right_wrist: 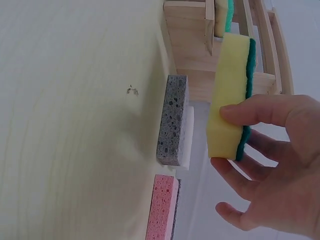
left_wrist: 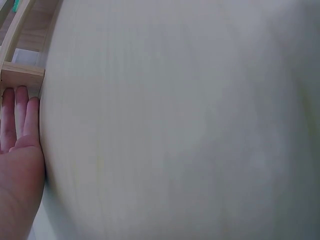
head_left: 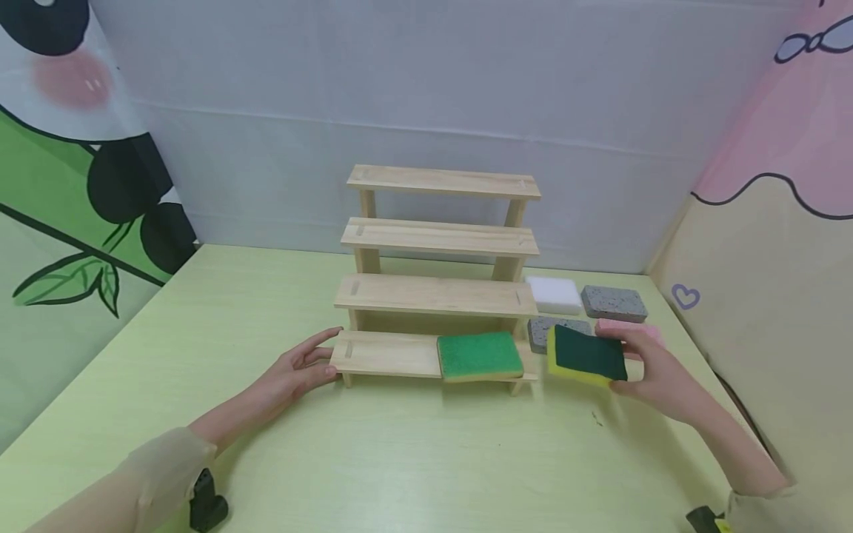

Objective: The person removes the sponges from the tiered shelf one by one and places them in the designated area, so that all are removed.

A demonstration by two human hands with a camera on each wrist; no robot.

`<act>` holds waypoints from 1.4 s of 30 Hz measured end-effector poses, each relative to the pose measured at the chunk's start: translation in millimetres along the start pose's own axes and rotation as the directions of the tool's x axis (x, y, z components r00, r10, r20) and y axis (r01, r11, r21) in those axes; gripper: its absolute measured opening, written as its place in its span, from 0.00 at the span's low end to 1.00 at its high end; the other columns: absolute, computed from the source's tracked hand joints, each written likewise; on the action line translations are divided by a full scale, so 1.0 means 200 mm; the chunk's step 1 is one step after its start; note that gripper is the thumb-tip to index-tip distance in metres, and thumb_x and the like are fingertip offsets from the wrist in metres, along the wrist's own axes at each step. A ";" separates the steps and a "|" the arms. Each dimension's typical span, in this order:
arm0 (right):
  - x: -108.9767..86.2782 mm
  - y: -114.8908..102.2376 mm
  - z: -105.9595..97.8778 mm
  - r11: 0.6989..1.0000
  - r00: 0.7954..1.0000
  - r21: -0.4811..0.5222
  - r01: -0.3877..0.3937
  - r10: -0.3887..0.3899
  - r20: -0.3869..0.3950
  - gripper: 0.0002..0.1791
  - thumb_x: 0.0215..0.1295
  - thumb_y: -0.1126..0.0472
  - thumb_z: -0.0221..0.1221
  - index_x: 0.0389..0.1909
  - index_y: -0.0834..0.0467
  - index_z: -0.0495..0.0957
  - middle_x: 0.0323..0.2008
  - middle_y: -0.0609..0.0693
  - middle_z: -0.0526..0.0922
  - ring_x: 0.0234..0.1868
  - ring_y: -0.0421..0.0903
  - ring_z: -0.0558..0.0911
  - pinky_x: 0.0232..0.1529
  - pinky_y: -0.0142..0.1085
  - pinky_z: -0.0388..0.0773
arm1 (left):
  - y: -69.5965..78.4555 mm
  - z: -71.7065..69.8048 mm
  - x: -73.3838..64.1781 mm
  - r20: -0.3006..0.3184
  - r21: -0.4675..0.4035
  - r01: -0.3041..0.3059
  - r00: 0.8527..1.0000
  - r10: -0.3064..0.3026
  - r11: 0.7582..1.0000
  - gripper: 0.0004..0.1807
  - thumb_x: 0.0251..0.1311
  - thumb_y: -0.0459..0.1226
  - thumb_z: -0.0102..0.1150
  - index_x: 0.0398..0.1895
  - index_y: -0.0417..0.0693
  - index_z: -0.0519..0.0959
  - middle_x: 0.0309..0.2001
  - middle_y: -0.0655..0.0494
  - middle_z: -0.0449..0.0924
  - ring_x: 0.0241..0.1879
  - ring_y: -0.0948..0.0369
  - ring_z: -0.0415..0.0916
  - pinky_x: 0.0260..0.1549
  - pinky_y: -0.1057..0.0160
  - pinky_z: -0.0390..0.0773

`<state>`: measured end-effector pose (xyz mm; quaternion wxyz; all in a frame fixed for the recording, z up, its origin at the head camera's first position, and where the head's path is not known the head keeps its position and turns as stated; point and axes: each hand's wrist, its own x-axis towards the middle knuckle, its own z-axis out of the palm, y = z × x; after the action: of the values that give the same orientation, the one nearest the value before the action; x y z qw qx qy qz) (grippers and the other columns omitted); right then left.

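Observation:
A yellow sponge with a dark green scouring side (head_left: 589, 352) is held by its right end in my right hand (head_left: 656, 374), raised beside the stand. In the right wrist view, the thumb (right_wrist: 240, 112) presses its yellow foam. A stepped wooden stand (head_left: 436, 295) with several shelves faces me. On the right half of its lowest shelf lies a sponge with a bright green top (head_left: 481, 355). My left hand (head_left: 296, 371) rests at the left end of that shelf, its fingers extended; the left wrist view shows fingertips (left_wrist: 21, 92) right at the wood.
Right of the stand lie a white sponge (head_left: 554, 295), a grey speckled sponge (head_left: 614, 303), another grey sponge (head_left: 543, 333) and a pink sponge (head_left: 629, 327), partly behind my right hand. A pale fabric wall (head_left: 433, 81) rises behind the table (head_left: 373, 459); printed panels flank both sides.

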<state>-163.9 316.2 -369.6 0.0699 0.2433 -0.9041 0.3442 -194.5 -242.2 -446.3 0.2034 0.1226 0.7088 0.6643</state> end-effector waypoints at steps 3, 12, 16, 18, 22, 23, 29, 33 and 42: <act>-0.01 0.01 0.02 0.999 0.999 -0.028 -0.037 0.038 0.026 0.42 0.41 0.78 0.71 0.63 0.68 0.69 0.61 0.66 0.69 0.58 0.39 0.74 0.49 0.17 0.73 | 0.00 0.00 0.00 0.005 0.004 -0.007 1.000 0.007 1.000 0.38 0.71 0.35 0.52 0.79 0.59 0.47 0.63 0.56 0.73 0.58 0.66 0.78 0.57 0.71 0.76; -0.03 0.01 0.04 0.989 0.989 -0.095 -0.109 0.118 0.093 0.43 0.40 0.74 0.72 0.63 0.65 0.69 0.61 0.68 0.73 0.53 0.65 0.79 0.50 0.37 0.79 | 0.00 0.00 0.00 0.000 0.013 0.001 1.000 -0.001 1.000 0.39 0.71 0.36 0.53 0.79 0.59 0.48 0.64 0.54 0.72 0.59 0.67 0.78 0.57 0.71 0.76; -0.04 0.00 0.05 0.990 0.986 -0.093 -0.106 0.117 0.117 0.42 0.40 0.75 0.72 0.62 0.65 0.70 0.61 0.69 0.74 0.53 0.66 0.79 0.53 0.50 0.79 | 0.00 0.00 0.00 0.003 0.013 0.000 1.000 0.000 1.000 0.39 0.71 0.36 0.53 0.79 0.59 0.48 0.65 0.54 0.71 0.59 0.67 0.77 0.57 0.71 0.76; -0.04 0.00 0.05 0.990 0.984 -0.088 -0.111 0.122 0.130 0.42 0.40 0.75 0.72 0.62 0.65 0.70 0.62 0.70 0.73 0.54 0.67 0.79 0.54 0.57 0.78 | 0.00 0.00 0.00 0.005 0.014 -0.002 1.000 0.002 1.000 0.38 0.71 0.36 0.53 0.79 0.60 0.48 0.65 0.54 0.71 0.59 0.67 0.77 0.57 0.71 0.76; -0.04 -0.01 0.06 0.988 0.976 -0.086 -0.131 0.144 0.161 0.42 0.41 0.74 0.72 0.63 0.65 0.70 0.63 0.70 0.72 0.54 0.65 0.78 0.53 0.57 0.78 | 0.00 0.00 0.00 0.006 0.014 -0.003 1.000 0.003 1.000 0.38 0.71 0.36 0.53 0.79 0.60 0.48 0.65 0.54 0.71 0.59 0.67 0.77 0.57 0.71 0.76; -0.04 -0.01 0.06 0.986 0.973 -0.088 -0.141 0.155 0.169 0.42 0.41 0.73 0.72 0.63 0.64 0.70 0.64 0.69 0.72 0.55 0.65 0.78 0.53 0.56 0.78 | 0.00 0.00 0.00 0.006 0.013 -0.003 1.000 0.003 1.000 0.38 0.71 0.36 0.53 0.79 0.60 0.48 0.65 0.54 0.71 0.59 0.67 0.77 0.57 0.71 0.76; -0.05 -0.02 0.07 0.980 0.957 -0.053 -0.193 0.200 0.210 0.43 0.42 0.70 0.74 0.64 0.62 0.69 0.65 0.69 0.70 0.56 0.67 0.77 0.55 0.62 0.75 | 0.00 0.00 0.00 0.009 0.003 -0.005 1.000 0.005 1.000 0.39 0.71 0.35 0.53 0.79 0.59 0.47 0.64 0.56 0.72 0.59 0.67 0.77 0.57 0.71 0.76; -0.05 -0.02 0.07 0.974 0.946 -0.051 -0.222 0.227 0.229 0.43 0.42 0.69 0.75 0.64 0.61 0.69 0.65 0.70 0.70 0.57 0.68 0.76 0.55 0.64 0.74 | 0.00 0.00 -0.01 0.007 0.000 -0.004 1.000 0.004 1.000 0.39 0.71 0.35 0.53 0.79 0.58 0.47 0.63 0.56 0.73 0.58 0.67 0.78 0.57 0.71 0.76; -0.07 0.00 0.08 0.980 0.947 -0.052 -0.191 0.198 0.253 0.43 0.41 0.68 0.75 0.63 0.63 0.70 0.62 0.70 0.72 0.54 0.65 0.77 0.53 0.58 0.76 | 0.01 0.00 -0.01 -0.009 0.012 0.018 1.000 -0.018 1.000 0.39 0.70 0.37 0.54 0.79 0.60 0.48 0.65 0.54 0.71 0.59 0.67 0.77 0.57 0.72 0.76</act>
<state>-151.0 310.6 -385.3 -0.0788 0.1947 -0.9295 0.3030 -192.6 -242.5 -443.8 0.2056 0.1146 0.7148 0.6585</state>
